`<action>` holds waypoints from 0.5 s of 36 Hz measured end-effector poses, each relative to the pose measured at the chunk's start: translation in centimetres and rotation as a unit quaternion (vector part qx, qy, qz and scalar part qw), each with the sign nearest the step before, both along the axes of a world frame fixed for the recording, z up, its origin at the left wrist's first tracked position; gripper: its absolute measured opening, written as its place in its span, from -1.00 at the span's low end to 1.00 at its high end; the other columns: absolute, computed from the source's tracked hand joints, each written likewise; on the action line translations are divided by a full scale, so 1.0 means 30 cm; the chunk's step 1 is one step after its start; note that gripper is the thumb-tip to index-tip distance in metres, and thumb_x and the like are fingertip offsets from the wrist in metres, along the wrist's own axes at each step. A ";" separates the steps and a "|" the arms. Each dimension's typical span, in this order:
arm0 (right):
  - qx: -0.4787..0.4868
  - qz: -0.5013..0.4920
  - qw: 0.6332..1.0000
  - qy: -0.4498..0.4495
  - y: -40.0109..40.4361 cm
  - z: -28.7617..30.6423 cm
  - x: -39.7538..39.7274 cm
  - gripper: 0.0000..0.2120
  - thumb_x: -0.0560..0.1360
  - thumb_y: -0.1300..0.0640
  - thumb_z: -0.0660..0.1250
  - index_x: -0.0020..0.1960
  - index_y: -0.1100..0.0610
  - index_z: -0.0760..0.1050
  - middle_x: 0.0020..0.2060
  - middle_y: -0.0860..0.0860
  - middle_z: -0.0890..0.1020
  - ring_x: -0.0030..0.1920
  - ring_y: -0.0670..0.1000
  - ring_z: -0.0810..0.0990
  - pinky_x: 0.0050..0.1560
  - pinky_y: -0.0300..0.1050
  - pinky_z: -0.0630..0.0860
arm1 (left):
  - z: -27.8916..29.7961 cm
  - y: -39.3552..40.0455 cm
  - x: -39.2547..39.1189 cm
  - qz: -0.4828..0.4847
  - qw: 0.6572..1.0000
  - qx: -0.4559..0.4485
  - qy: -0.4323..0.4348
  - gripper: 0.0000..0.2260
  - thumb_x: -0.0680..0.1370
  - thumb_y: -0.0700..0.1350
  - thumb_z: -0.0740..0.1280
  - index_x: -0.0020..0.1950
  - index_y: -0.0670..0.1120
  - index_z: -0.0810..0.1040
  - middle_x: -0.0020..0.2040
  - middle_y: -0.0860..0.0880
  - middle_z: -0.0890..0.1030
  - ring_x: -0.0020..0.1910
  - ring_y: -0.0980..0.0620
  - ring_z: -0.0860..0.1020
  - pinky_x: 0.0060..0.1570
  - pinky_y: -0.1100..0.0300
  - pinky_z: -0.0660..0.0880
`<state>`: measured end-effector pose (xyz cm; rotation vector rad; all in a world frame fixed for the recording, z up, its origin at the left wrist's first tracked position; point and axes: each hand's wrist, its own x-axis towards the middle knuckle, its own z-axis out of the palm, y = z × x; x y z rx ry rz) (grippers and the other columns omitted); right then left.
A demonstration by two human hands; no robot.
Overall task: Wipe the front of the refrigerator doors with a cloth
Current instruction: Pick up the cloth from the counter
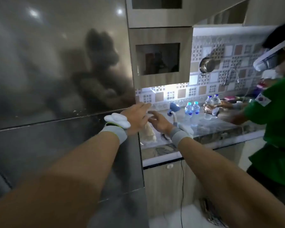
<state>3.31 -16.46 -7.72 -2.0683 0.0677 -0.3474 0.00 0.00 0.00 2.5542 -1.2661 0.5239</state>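
Note:
The refrigerator fills the left half of the view, with a glossy dark upper door (56, 63) and a lower door (64, 153) split by a seam. A pale cream cloth (148, 132) hangs at the counter's left end, just right of the fridge edge. My left hand (136, 116) reaches out over the cloth with fingers spread, holding nothing. My right hand (160, 120) is stretched beside it, fingers apart, just above the cloth's top. Whether either hand touches the cloth I cannot tell. Both wrists wear grey bands with white pads.
A marble counter (212, 129) runs to the right, carrying several water bottles (192, 110) and a small blue lamp (174, 109). Another person in a green shirt (273, 116) stands at the right, handling bottles. Wooden cabinets (160, 56) hang above; a cable (182, 186) drops below.

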 end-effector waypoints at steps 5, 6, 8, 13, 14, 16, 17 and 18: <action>-0.041 0.004 0.999 0.033 0.026 -0.008 0.034 -0.55 0.57 0.10 0.25 0.43 0.15 0.30 0.34 0.19 0.45 0.33 0.18 0.43 0.33 0.07 0.36 | 0.038 -0.095 0.044 0.026 0.994 -0.060 0.085 -0.52 0.59 -0.11 0.18 0.50 -0.16 0.21 0.40 -0.15 0.37 0.39 -0.13 0.35 0.34 0.03 0.32; -0.050 0.007 0.998 0.035 0.030 -0.002 0.029 -0.54 0.57 0.13 0.26 0.44 0.16 0.29 0.36 0.19 0.43 0.35 0.18 0.40 0.32 0.04 0.32 | 0.045 -0.118 0.052 0.036 0.993 -0.052 0.102 -0.51 0.60 -0.10 0.18 0.51 -0.17 0.18 0.42 -0.17 0.35 0.41 -0.14 0.32 0.35 0.05 0.29; -0.059 0.007 0.998 0.029 0.039 0.015 0.033 -0.53 0.56 0.20 0.25 0.44 0.19 0.27 0.38 0.21 0.41 0.37 0.19 0.37 0.31 0.02 0.29 | 0.065 -0.157 0.060 0.054 0.991 -0.034 0.117 -0.46 0.62 -0.08 0.16 0.55 -0.17 0.07 0.47 -0.20 0.27 0.46 -0.15 0.24 0.37 0.07 0.23; -0.110 -0.007 0.993 0.043 -0.001 -0.106 0.292 -0.57 0.57 0.14 0.20 0.41 0.19 0.28 0.29 0.13 0.48 0.33 0.16 0.41 0.25 0.02 0.30 | 0.074 -0.215 0.109 0.084 0.986 -0.016 0.144 -0.41 0.63 0.00 0.12 0.57 -0.16 -0.03 0.55 -0.17 0.14 0.53 -0.10 0.13 0.43 0.11 0.12; -0.104 -0.018 0.993 0.054 -0.033 -0.187 0.423 -0.55 0.53 0.07 0.21 0.40 0.12 0.27 0.29 0.10 0.48 0.35 0.17 0.40 0.24 0.04 0.28 | 0.073 -0.221 0.122 0.092 0.984 -0.011 0.154 -0.41 0.63 0.02 0.11 0.57 -0.16 -0.03 0.56 -0.16 0.13 0.53 -0.10 0.13 0.44 0.09 0.13; -0.079 -0.018 0.994 0.071 -0.061 -0.245 0.504 -0.45 0.42 -0.08 0.22 0.38 0.04 0.28 0.27 0.09 0.51 0.31 0.21 0.45 0.22 0.10 0.37 | 0.074 -0.235 0.142 0.110 0.979 0.001 0.172 -0.40 0.63 0.07 0.07 0.57 -0.16 -0.04 0.57 -0.14 0.11 0.53 -0.11 0.12 0.46 0.03 0.14; -0.067 -0.010 0.996 0.060 -0.047 -0.225 0.468 -0.45 0.41 -0.07 0.23 0.37 0.07 0.31 0.24 0.12 0.54 0.26 0.22 0.49 0.19 0.12 0.43 | 0.075 -0.244 0.157 0.121 0.976 0.007 0.179 -0.39 0.63 0.09 0.06 0.57 -0.16 -0.06 0.58 -0.13 0.08 0.54 -0.11 0.10 0.47 0.00 0.12; -0.079 -0.028 0.995 0.048 -0.020 -0.171 0.389 -0.51 0.46 0.01 0.25 0.35 0.13 0.35 0.21 0.16 0.55 0.21 0.23 0.50 0.16 0.12 0.44 | 0.076 -0.250 0.163 0.131 0.974 0.012 0.184 -0.38 0.63 0.11 0.04 0.58 -0.16 -0.08 0.58 -0.13 0.04 0.55 -0.11 0.07 0.48 -0.01 0.10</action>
